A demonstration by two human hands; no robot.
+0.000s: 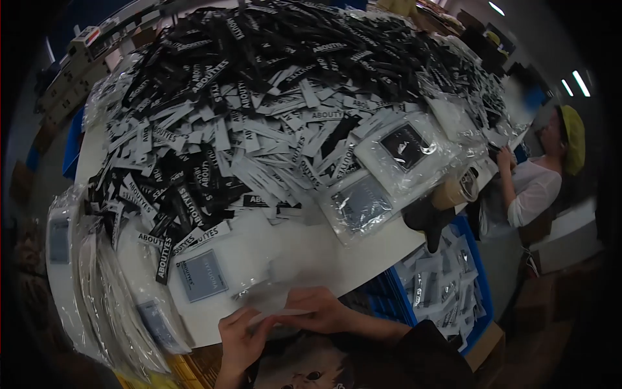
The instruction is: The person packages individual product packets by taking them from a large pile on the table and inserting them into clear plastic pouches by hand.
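At the near edge of the table, my left hand (243, 337) and my right hand (321, 311) are close together, fingers pinched. Between them is a thin, pale, see-through plastic bag (271, 295), smeared by motion; whether anything is inside it I cannot tell. Just beyond my left hand lies a stack of clear bags with a grey printed label (202, 275). Black and white "ABOUTYES" strip packets (259, 136) are heaped over the table, some reaching down to that stack.
More bag stacks (97, 292) hang over the left edge. Wrapped bag packs (359, 201) lie at right, near a brown cup (453, 191). A blue crate (476, 292) of filled bags stands below the right edge. A person in a yellow cap (534, 188) works at right.
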